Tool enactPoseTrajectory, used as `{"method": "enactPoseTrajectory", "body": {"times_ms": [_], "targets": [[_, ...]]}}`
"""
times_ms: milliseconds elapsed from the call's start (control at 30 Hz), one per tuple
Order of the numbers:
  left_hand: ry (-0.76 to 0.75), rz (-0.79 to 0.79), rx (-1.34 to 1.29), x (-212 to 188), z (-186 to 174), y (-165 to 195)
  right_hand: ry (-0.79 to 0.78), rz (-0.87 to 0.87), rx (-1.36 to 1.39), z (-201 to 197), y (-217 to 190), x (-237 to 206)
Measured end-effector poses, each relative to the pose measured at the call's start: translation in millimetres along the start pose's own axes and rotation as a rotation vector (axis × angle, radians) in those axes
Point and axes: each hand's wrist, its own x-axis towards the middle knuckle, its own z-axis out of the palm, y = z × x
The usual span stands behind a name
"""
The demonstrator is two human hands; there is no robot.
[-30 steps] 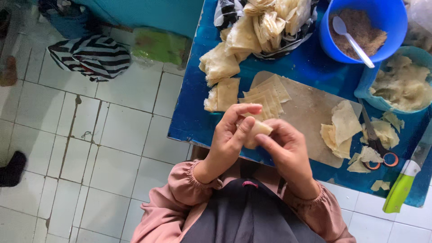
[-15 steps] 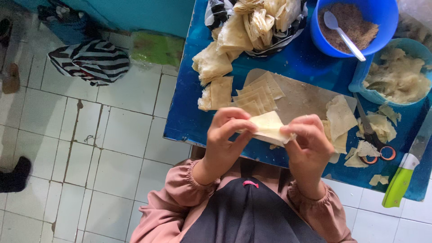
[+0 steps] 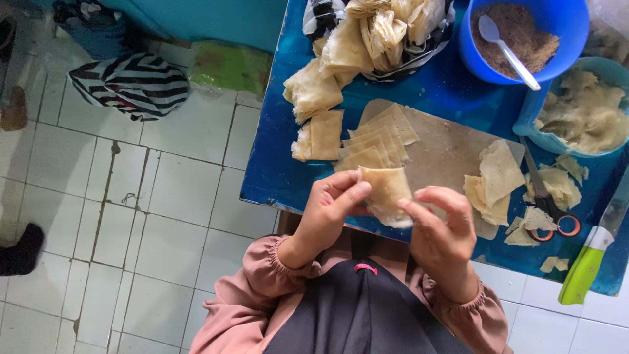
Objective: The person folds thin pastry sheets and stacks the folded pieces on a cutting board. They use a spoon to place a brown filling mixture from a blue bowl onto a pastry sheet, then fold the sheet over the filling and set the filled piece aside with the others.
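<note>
A white tiled floor (image 3: pixel 131 216) runs under a low blue-topped table (image 3: pixel 275 177), seen from straight above.

Over the table's near edge, both hands hold one thin, pale square pastry wrapper (image 3: pixel 386 193), partly folded into a soft packet. Judging by its shape, the folding is underway but not closed: one side is turned over, and the lower edge hangs loose toward the right hand. Whether filling sits inside cannot be told.

The left hand (image 3: pixel 331 210) comes up from a pink elastic cuff with the wrist bent inward, its thumb and forefinger pinched narrow on the wrapper's left edge. The right hand (image 3: pixel 442 226) mirrors it, fingers curled, fingertips nipping the wrapper's lower right corner.

Just beyond the hands, a fanned row of flat cut wrappers (image 3: pixel 377 141) lies on a worn beige cutting board (image 3: pixel 445 154), apparently waiting their turn. Loose wrapper scraps (image 3: pixel 495 180) sit on the board's right side, with orange-handled scissors (image 3: pixel 547 206) beside them. Farther off stand a round blue bowl of brown crumbly filling (image 3: pixel 524 36) with a white spoon (image 3: pixel 508 49), a pale blue tub of crumpled sheets (image 3: pixel 583 111), and a heap of folded pastry sheets (image 3: pixel 367 39). A green-handled knife (image 3: pixel 590 262) lies at the table's right end. A striped cloth bag (image 3: pixel 131 82) rests on the floor.
</note>
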Motion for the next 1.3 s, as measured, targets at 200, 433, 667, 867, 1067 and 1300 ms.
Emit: {"method": "enactPoseTrajectory", "body": {"times_ms": [200,433,667,867,1067,1300], "targets": [[-0.062,0.079,0.05,-1.1,7.8,-6.9,0.015,0.078,0.108,5.0,-15.1,10.3],[-0.032,0.093,0.066,-8.6,12.4,-3.5,-0.025,0.338,0.19,11.7,-20.3,17.6],[-0.014,0.468,0.641,-12.9,23.8,12.4,0.008,0.385,0.446,16.2,-13.7,7.5],[-0.049,0.362,0.521,-9.0,24.9,15.1,0.001,0.414,0.592,20.3,-7.3,4.7],[-0.003,0.442,0.61,-10.5,15.3,7.9,-0.088,0.464,0.613,16.6,-3.0,4.4],[0.028,0.087,-0.114,0.0,-1.2,-10.1,0.342,0.828,1.342,6.8,30.3,-3.0]]}}
